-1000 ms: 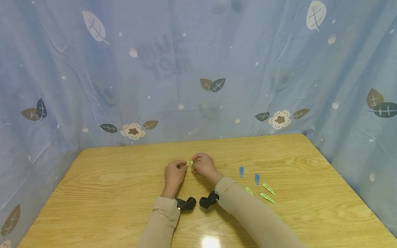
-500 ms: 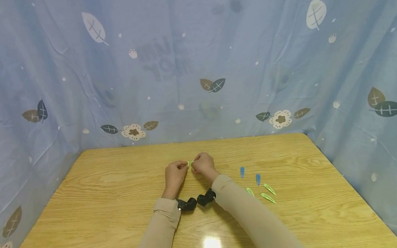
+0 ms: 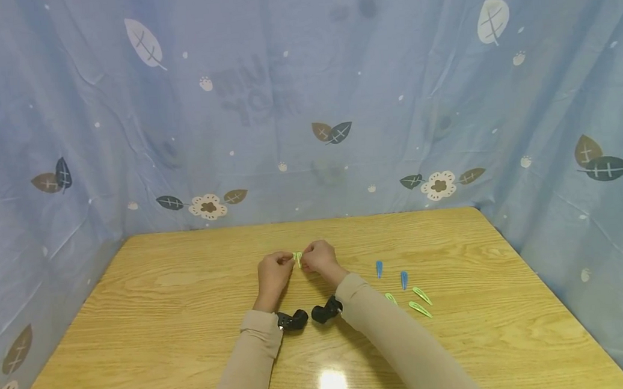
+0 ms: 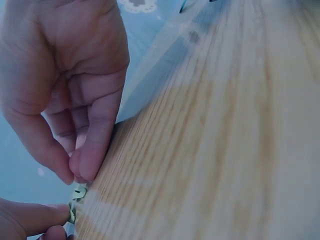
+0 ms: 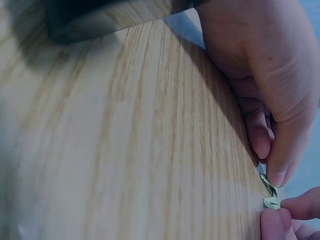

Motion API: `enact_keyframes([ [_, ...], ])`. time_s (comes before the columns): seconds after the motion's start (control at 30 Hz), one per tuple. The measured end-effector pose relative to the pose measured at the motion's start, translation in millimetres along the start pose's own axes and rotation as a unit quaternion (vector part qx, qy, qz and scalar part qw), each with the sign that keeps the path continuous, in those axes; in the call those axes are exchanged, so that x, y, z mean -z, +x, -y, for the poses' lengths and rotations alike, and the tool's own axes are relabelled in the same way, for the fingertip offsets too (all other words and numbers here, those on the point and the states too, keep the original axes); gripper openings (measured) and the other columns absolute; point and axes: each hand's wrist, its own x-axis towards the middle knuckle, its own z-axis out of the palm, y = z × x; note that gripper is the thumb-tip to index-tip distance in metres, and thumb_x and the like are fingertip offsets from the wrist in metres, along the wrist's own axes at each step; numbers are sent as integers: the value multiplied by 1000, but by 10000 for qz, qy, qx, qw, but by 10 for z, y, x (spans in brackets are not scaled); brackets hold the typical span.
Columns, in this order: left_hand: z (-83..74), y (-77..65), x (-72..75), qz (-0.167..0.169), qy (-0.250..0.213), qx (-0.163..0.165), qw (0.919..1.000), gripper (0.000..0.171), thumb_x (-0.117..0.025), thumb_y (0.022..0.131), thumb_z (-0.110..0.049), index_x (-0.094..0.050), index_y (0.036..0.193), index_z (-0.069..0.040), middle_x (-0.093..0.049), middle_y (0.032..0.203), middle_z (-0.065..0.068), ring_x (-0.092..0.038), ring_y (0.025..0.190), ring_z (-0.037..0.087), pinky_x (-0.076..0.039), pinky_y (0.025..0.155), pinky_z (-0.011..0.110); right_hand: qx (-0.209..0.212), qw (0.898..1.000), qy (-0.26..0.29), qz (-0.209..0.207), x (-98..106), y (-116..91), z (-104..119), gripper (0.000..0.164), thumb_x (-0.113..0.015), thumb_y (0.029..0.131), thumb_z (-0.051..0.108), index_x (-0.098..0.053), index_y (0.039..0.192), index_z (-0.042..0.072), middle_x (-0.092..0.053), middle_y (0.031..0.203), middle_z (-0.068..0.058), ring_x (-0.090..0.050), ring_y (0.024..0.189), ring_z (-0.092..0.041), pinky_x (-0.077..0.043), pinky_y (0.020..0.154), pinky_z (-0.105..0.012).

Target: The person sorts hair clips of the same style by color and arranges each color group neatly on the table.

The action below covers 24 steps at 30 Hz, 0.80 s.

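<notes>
My left hand [image 3: 274, 276] pinches a small yellow-green snap hair clip [image 4: 79, 191] between thumb and fingertips. Close against it, a second green hair clip [image 3: 299, 260] is at the fingertips of my right hand [image 3: 320, 259], which pinches it. In the right wrist view the right thumb lies on one clip [image 5: 268, 183], just above the left hand's fingertips. Both hands meet over the far middle of the wooden table [image 3: 179, 324]. Fingers hide much of both clips, so I cannot tell whether the two are hooked together.
Right of the hands lie two blue hair clips [image 3: 404, 280] and several green hair clips [image 3: 419, 309], one partly behind the right sleeve [image 3: 391, 327]. Black wrist cameras [image 3: 293, 320] sit on both wrists. A blue patterned curtain [image 3: 283, 100] stands behind the table.
Half a second ago the right fingers covered more of the green clip; now they have shifted slightly and more of it shows. The left hand stays nearly still.
</notes>
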Motion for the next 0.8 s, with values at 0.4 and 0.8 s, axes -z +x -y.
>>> enact_keyframes([
  [0.4, 2, -9, -2, -3, -22, -16, 10000, 14, -70, 83, -8, -74, 95, -2, -71, 83, 11, -64, 74, 20, -50, 64, 31, 197, 9985, 314, 405, 182, -73, -101, 19, -60, 89, 7, -65, 104, -5, -64, 101, -18, -66, 83, -25, -56, 74, -34],
  [0.8, -13, -17, 10, 39, -34, 4, 10000, 15, -70, 84, -9, -74, 97, -3, -71, 83, 11, -64, 76, 21, -51, 65, 33, 717, 9925, 323, 937, 452, -209, -185, 31, -63, 89, 11, -61, 116, -4, -65, 111, -15, -63, 96, -25, -53, 81, -35],
])
